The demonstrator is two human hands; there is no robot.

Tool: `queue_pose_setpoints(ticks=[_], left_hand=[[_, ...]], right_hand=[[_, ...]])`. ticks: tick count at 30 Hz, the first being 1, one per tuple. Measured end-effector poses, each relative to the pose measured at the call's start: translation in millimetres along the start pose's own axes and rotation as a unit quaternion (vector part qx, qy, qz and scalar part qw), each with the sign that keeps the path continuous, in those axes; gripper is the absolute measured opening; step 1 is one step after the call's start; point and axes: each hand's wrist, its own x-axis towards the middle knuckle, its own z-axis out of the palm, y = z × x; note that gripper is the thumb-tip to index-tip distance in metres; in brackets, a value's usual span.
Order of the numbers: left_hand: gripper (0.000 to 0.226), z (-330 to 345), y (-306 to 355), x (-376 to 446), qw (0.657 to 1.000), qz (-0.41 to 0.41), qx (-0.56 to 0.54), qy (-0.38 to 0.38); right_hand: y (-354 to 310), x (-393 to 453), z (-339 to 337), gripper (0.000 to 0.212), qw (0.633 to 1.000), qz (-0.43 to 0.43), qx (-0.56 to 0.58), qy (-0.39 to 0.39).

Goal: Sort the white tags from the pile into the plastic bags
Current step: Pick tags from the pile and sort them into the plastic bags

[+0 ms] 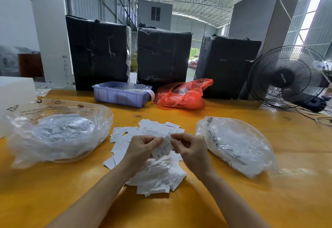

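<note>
White tag (162, 149) marked "XL"

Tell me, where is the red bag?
In the head view, the red bag lies at the back of the yellow table, just right of the purple tray and in front of the black wrapped boxes.

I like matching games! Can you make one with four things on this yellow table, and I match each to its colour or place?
Things:
1. tray
2. crinkly bag
3. fan
4. held tag

Clues:
A. black, at the far right
B. red
C. between both hands' fingers
D. pale purple

Pairs: 1-D, 2-B, 3-A, 4-C
</note>
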Motion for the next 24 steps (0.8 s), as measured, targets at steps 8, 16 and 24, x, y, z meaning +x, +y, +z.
queue_pose_setpoints(ticks=[8,16,24], left_hand=[[0.024,3,1,-1,0.999,0.002,0.01,0.031],[0.019,3,16,3,0.996,-0.037,-0.062,0.058],[0.02,-9,22,19,0.992,-0.121,0.039,0.009]], right_hand=[[-2,-2,3,0.008,1.0,-0.001,0.015,-0.017],[-10,-2,6,0.013,0.995,0.034,0.097,-0.019],[-6,28,-3,0.005,0.97,0.184,0.157,-0.026]])
